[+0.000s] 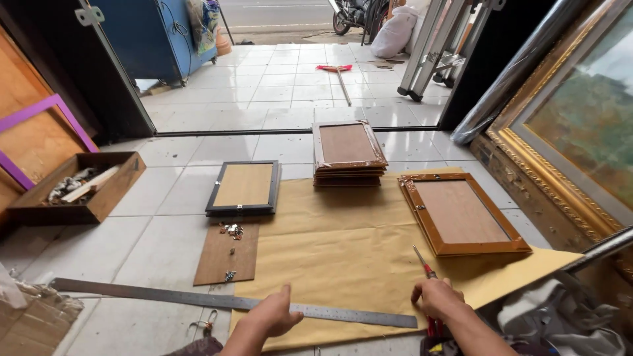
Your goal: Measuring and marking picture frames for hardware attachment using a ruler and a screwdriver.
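White-tiled floor is carrying everything, w/ an open doorway and street behind. Brown kraft paper sheet (349, 250) is lying spread across the tiles, its near edge running under the long steel ruler (231, 302). Left hand (273, 316) is pressing flat on the ruler, palm down, fingers spread, pinning it against the paper's near edge. Right hand (436, 298) is closing round a red-handled blade tool (424, 264), tip pointing away over the paper, just past the ruler's right end.

Progress, as I judge it: paper looks uncut along the ruler line, no loose strip showing, so measuring/lining-up seems to be in hand, cut not yet made. Orange-brown frame (461, 214) is lying face down at the paper's right edge, backing on. Stack of frames (348, 155) is sitting at the paper's far edge; black frame (244, 188) is resting on bare tile near the far-left corner. Small hardware bits (231, 231) are lying on a hardboard piece (227, 254) by the left edge, apparently unused.
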